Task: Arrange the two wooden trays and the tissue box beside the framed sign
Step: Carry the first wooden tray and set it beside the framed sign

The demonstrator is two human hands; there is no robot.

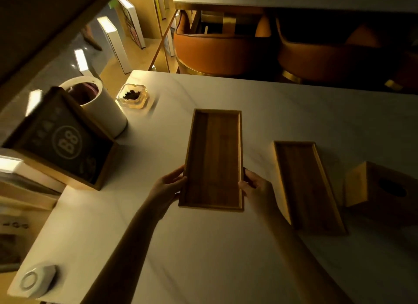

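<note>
At the far left near corner of the desk (226, 258) I see a white hexagonal puck (37, 279) with a ring on its top face; no writing on it is legible. Behind it stands the framed sign (65, 140), a dark panel in a wooden frame, tilted back. It reads "B8" inside a white circle; the smaller marks around the circle are too blurred to read. Just behind the sign is a white cylindrical container (99, 104) with a dark lining; its contents cannot be determined. To its right sits a glass ashtray (133, 96) holding dark residue.

My left hand (168, 186) grips the left long edge of the first wooden tray (213, 161), thumb on the rim and the fingers (174, 174) curled against the side. My right hand (255, 186) grips the opposite long edge in the same way. This tray is empty, lies lengthwise away from me near the desk centre, and is well apart from the sign. I cannot tell whether it rests on the surface or is slightly raised.

To the right, the second wooden tray (307, 186) lies flat on the desk, empty, angled slightly, not touched by either hand. Further right, near the frame edge, stands the wooden tissue box (380, 188) with a dark oval slot on top; no tissue is visible.
</note>
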